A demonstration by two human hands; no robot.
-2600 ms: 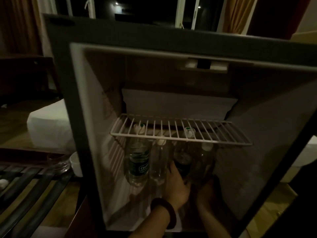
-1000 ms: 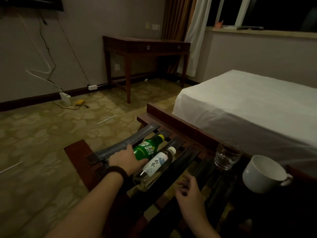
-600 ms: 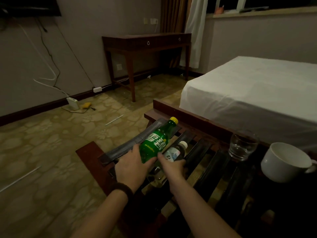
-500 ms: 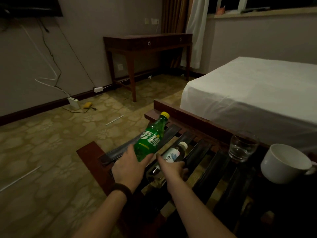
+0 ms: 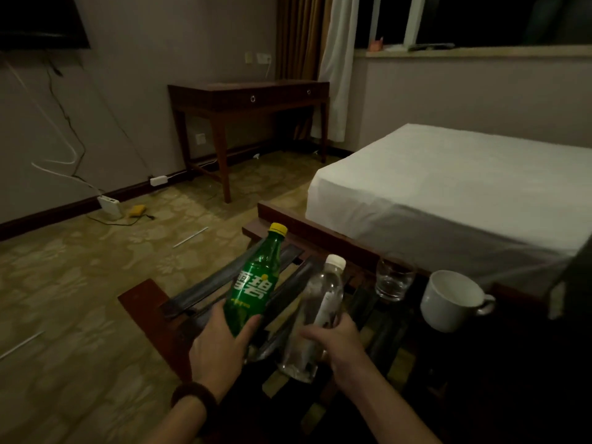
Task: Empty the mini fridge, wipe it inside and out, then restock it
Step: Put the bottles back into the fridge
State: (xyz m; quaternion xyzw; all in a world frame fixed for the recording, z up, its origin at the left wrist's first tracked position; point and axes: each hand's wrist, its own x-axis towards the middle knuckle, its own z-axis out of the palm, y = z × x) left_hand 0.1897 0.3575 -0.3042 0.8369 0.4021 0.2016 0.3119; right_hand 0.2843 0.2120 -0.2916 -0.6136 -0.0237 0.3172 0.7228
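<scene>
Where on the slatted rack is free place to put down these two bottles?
Bare slats lie left of the green bottle, toward the rack's wooden end. It is crowded on the right, where the glass and white cup stand near the clear bottle.

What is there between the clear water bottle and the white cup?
In the head view, a short drinking glass stands between the clear water bottle and the white cup, on the slatted rack.

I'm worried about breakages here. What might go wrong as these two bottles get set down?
The rack is slatted with gaps, so the green bottle in the left hand or the clear bottle in the right hand may tip or roll. The glass and cup stand close by and may get knocked.
</scene>
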